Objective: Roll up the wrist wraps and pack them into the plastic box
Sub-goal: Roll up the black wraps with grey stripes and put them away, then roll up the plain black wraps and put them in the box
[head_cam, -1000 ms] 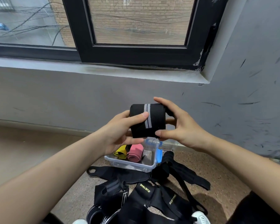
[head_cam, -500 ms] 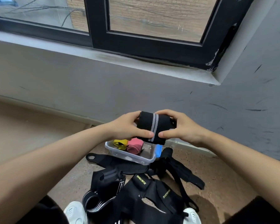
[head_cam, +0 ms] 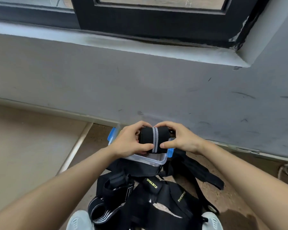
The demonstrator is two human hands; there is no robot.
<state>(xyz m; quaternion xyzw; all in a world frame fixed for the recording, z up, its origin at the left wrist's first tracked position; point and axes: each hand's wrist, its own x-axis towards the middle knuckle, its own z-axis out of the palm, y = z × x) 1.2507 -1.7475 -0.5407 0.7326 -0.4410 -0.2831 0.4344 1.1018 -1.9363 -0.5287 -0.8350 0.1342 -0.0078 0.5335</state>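
Rolled wrist wrap [head_cam: 154, 140] pinched between both hands' grip, seemingly over plastic box [head_cam: 150, 161].

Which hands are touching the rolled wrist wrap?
Touching, both. The head view shows the left hand and the right hand gripping the rolled wrist wrap from opposite ends, thumbs pressed on its near face, above the plastic box.

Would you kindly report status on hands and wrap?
Left hand, right hand grip rolled wrist wrap. Over plastic box. Loose straps near box, not blocking.

Strap pile [head_cam: 156, 196] beside box [head_cam: 150, 161]; open floor [head_cam: 32, 146] left
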